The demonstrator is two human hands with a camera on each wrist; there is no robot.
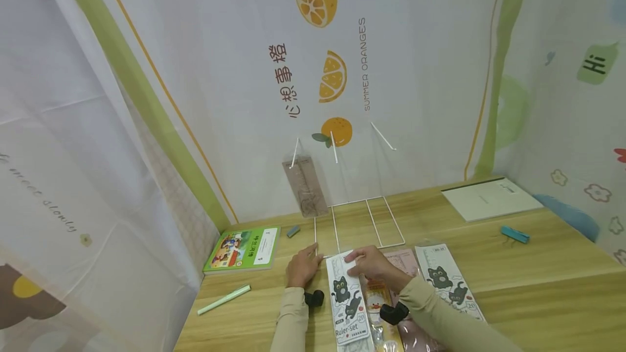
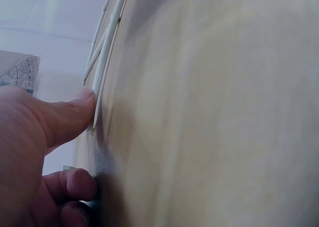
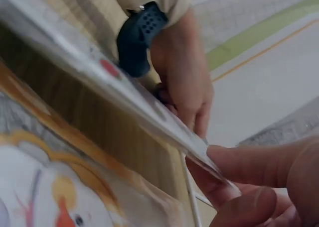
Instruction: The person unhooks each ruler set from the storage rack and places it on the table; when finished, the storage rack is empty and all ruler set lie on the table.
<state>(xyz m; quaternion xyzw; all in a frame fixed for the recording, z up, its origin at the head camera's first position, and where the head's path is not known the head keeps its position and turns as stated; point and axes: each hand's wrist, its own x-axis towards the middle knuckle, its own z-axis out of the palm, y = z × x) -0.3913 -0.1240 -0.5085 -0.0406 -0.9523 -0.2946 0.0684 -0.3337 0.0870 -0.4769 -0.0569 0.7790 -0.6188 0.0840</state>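
My right hand (image 1: 374, 264) pinches a ruler set (image 1: 346, 297) in a flat pack with black cats at its upper end, thumb on one face and fingers behind. The pack's lower end tilts toward me in the head view. My left hand (image 1: 301, 268) holds the near left corner of a white wire rack (image 1: 369, 216), thumb (image 2: 79, 105) against the wire and other fingers curled beside it. Three prongs stick out of the rack's upper part. On the left prong hangs a see-through ruler pack (image 1: 305, 186); a protractor (image 2: 22, 75) shows in it from the left wrist.
Right of the held pack lie an orange duck pack (image 1: 377, 300), a pink pack (image 1: 403, 259) and another cat ruler pack (image 1: 442, 273). A green book (image 1: 242, 249), a pen (image 1: 224, 300) and a grey eraser-like block (image 1: 293, 231) are left. A notebook (image 1: 489, 200) and blue stapler-like item (image 1: 515, 234) lie right.
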